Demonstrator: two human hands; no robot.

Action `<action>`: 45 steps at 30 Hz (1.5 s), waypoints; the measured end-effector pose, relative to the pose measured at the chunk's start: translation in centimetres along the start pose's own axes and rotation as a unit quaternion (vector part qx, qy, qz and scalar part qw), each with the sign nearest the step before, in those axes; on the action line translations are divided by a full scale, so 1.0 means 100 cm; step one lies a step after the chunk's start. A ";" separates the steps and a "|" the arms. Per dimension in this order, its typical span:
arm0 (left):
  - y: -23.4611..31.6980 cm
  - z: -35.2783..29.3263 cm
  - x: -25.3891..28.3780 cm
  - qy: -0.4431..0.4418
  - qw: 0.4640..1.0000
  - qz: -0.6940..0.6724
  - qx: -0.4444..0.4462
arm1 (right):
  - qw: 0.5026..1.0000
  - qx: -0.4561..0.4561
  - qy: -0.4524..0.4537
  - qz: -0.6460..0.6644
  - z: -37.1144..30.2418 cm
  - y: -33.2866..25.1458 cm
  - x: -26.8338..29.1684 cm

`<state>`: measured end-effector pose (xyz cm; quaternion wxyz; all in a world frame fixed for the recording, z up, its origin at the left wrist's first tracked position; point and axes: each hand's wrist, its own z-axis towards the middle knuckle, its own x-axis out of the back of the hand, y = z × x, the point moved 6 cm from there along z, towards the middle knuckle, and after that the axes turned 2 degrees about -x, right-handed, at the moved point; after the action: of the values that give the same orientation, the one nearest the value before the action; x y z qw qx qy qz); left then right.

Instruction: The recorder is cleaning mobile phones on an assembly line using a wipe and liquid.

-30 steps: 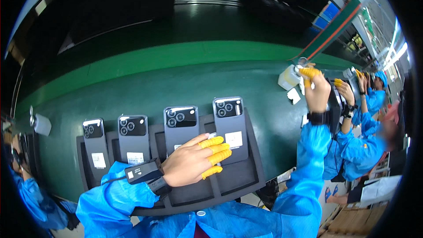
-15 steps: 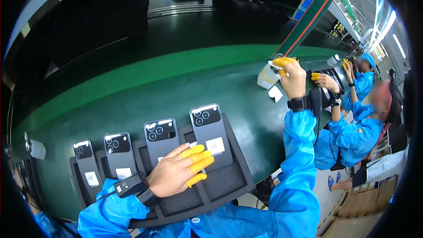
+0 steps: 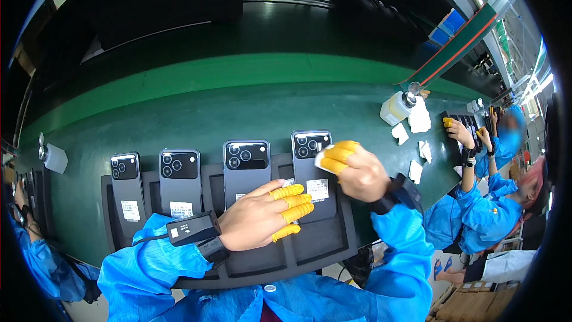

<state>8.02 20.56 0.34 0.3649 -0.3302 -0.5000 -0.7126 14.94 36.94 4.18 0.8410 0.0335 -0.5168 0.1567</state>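
Four dark grey smartphones lie back side up in a row across a black compartmented tray (image 3: 351, 235), each with a white label. Over the rightmost smartphone (image 3: 313, 170), my right hand (image 3: 362, 174) pinches a folded white wipe (image 3: 322, 158) just below the camera block. My left hand (image 3: 262, 214) lies flat with its fingers stretched toward that phone's lower left edge, and it hides the lower part of the third smartphone (image 3: 247, 170). A small pale piece (image 3: 288, 183) shows by its fingertips; I cannot make it out. Yellow finger cots cover fingers on both hands.
A white dispenser bottle (image 3: 396, 110) stands at the right, beside crumpled white wipes (image 3: 420, 116) and several loose scraps. Another bottle (image 3: 55, 158) stands at the far left of the green bench (image 3: 202, 107). Co-workers in blue sit to the right (image 3: 485, 206) and left (image 3: 42, 265).
My right hand has come from the bottle leftward and down to the rightmost smartphone, with the white wipe in it. My left hand has stayed by the phones. The whole view has shifted.
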 end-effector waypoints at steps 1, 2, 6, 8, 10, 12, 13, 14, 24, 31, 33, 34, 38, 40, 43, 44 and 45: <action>0.000 0.000 -0.001 0.000 1.000 0.002 -0.001 | 1.000 -0.011 -0.017 -0.016 -0.015 0.009 0.008; 0.002 0.000 0.000 0.003 1.000 0.000 -0.001 | 0.997 -0.048 -0.038 -0.047 -0.028 0.019 0.019; 0.001 0.004 -0.002 -0.009 1.000 0.008 -0.007 | 0.992 -0.100 0.005 -0.073 -0.021 0.024 0.038; 0.001 0.004 -0.002 -0.013 1.000 0.010 -0.004 | 0.996 -0.066 0.027 -0.044 0.002 0.019 0.024; 0.000 0.004 -0.003 -0.010 1.000 0.001 -0.004 | 0.999 -0.028 0.045 -0.013 0.026 0.012 0.009; 0.000 0.004 -0.003 -0.009 1.000 -0.001 -0.004 | 0.999 -0.029 0.014 -0.020 0.031 0.014 -0.008; 0.001 0.005 -0.003 -0.006 1.000 -0.004 -0.004 | 0.999 -0.031 0.015 -0.019 0.028 0.015 -0.004; 0.000 0.003 -0.002 -0.007 1.000 -0.004 -0.003 | 0.999 -0.040 -0.006 -0.034 0.022 0.016 0.001; 0.001 0.004 -0.002 -0.011 1.000 -0.015 -0.005 | 0.999 0.016 0.027 -0.017 0.017 -0.011 -0.004; 0.001 0.005 0.001 -0.015 1.000 -0.001 0.001 | 0.985 -0.091 -0.084 -0.117 -0.030 0.030 0.024; -0.001 0.005 -0.001 -0.017 1.000 0.000 0.005 | 0.983 -0.105 -0.069 -0.136 -0.026 0.030 0.032; -0.001 0.005 -0.002 -0.020 1.000 0.002 0.009 | 0.991 -0.092 -0.035 -0.096 -0.018 0.021 0.032; 0.000 0.004 -0.003 -0.012 1.000 -0.008 0.007 | 0.999 -0.024 0.043 -0.019 0.018 -0.013 0.005; 0.001 0.005 -0.004 -0.015 1.000 -0.012 -0.002 | 0.998 -0.037 0.017 -0.044 0.018 -0.012 -0.010; 0.001 0.002 0.000 -0.006 1.000 0.004 -0.004 | 0.996 -0.045 0.000 -0.082 0.004 -0.009 -0.002; 0.002 0.003 0.000 -0.004 1.000 0.002 -0.004 | 0.992 -0.056 -0.017 -0.109 -0.001 0.000 0.010; 0.001 0.002 0.000 -0.007 1.000 0.007 -0.003 | 0.989 -0.066 -0.013 -0.133 -0.003 0.004 0.021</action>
<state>8.18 20.76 0.44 0.3658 -0.3398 -0.4980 -0.7091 15.93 37.89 5.87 0.8481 0.0484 -0.5276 0.0087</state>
